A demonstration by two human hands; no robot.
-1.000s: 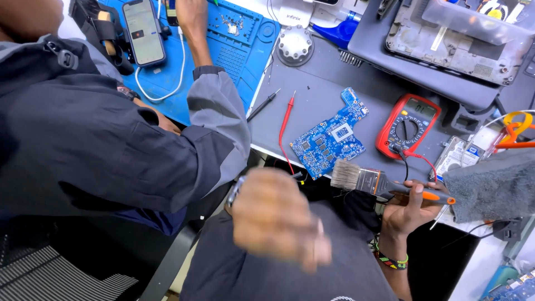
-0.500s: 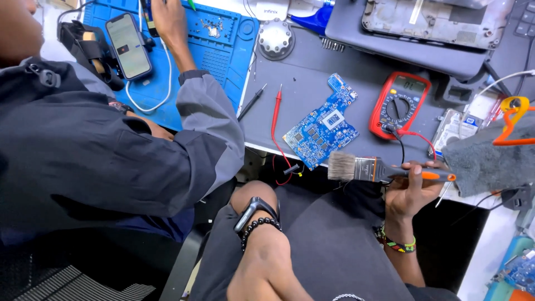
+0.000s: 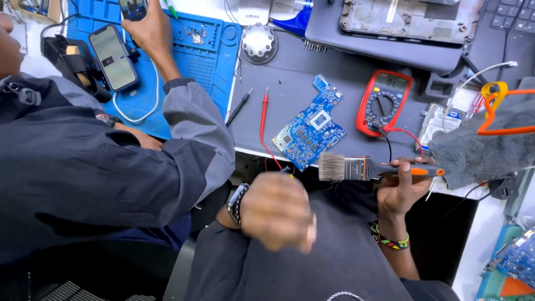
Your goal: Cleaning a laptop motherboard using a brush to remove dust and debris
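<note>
The right hand (image 3: 402, 187) is closed around the handle of a flat paintbrush (image 3: 368, 167), fingers wrapped over the dark part of the handle with the orange end sticking out past the grip on the outer side and the pale bristles pointing inward, toward the left hand. The brush lies roughly level, held just off the near edge of the grey work mat (image 3: 290, 95). A beaded bracelet (image 3: 393, 241) sits on the wrist below the grip. The left hand (image 3: 276, 210) is blurred and curled into a loose fist over the lap, holding nothing that can be made out, with a watch (image 3: 238, 202) on its wrist; it is just beside and a little lower than the bristles. Just beyond the bristles, on the mat, lies a blue circuit board (image 3: 312, 131), tilted at an angle and partly over the mat's near edge. Beyond the gripping hand sits a red multimeter (image 3: 384, 102), its red lead running down toward the brush handle, and two probes (image 3: 263, 120) lie on the mat to the far side of the board. Well away on the left-hand side, another person in a grey jacket (image 3: 100, 161) reaches a hand (image 3: 147, 30) onto a blue repair mat (image 3: 195, 50), where a phone (image 3: 112, 57) lies.
</note>
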